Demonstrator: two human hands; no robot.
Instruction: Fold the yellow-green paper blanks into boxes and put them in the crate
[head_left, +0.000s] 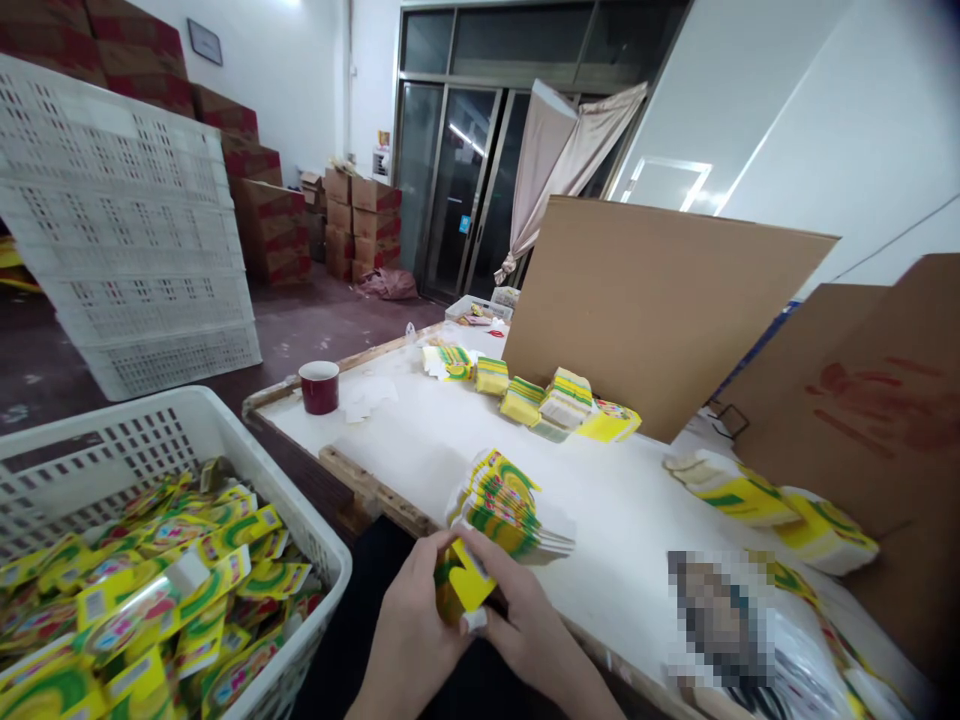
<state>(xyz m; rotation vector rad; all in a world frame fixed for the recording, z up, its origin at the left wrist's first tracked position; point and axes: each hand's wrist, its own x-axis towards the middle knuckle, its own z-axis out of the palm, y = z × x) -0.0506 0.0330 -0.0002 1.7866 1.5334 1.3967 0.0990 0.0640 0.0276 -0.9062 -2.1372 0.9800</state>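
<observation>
My left hand (420, 605) and my right hand (521, 600) are close together at the table's near edge. Both are closed on a small yellow-and-green printed card packet (471, 580), with a yellow flap facing up. A small white piece shows by my right thumb; I cannot make out what it is. Just beyond my fingers a fanned stack of printed yellow-and-green cards (499, 500) lies on the white table (405, 455). To my left, a white plastic crate (247, 455) holds many yellow-and-green packets (150, 600).
A dark red mug (319, 388) stands at the table's left edge. Bundles of cards (566, 398) lie before an upright cardboard sheet (645, 300); more bundles (750, 495) lie at right. Stacked white crates (127, 220) and brown cartons (360, 220) stand behind. One patch at lower right is pixelated.
</observation>
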